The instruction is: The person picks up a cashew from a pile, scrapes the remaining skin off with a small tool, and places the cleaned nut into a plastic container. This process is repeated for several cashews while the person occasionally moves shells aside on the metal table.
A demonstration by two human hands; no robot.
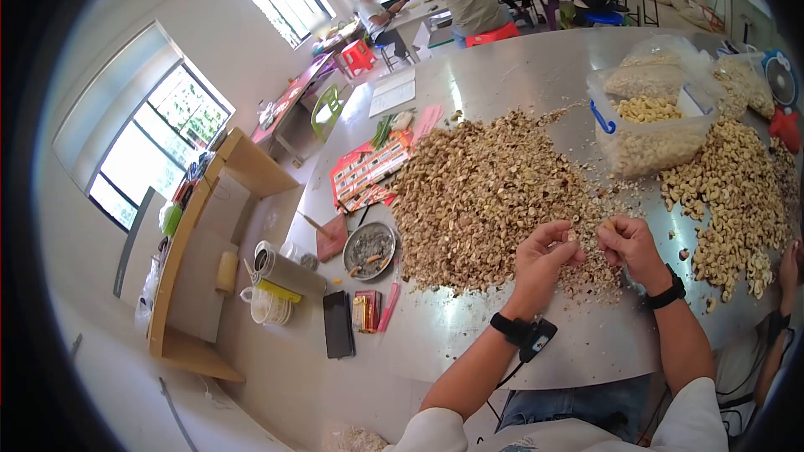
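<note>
A wide heap of broken nut pieces and bits of shell point(486, 192) covers the middle of the metal table point(486, 343). Over its right edge, my left hand point(548, 255) has thumb and fingers curled together, with a small pale piece seeming to show at the tips. Close by on the right, my right hand point(628, 247) pinches a small light-brown piece between thumb and forefinger. The two hands are slightly apart. Whole pale cashews point(720, 209) form a second pile further right. Behind it stands a clear plastic box point(649, 142) holding more cashews.
Left of the heap are an ashtray point(369, 251), a dark phone point(339, 325), a steel cup point(289, 272), red packets point(366, 311) and printed red sheets point(373, 172). A co-worker's hand point(788, 268) is at the right edge. Other people sit at tables behind.
</note>
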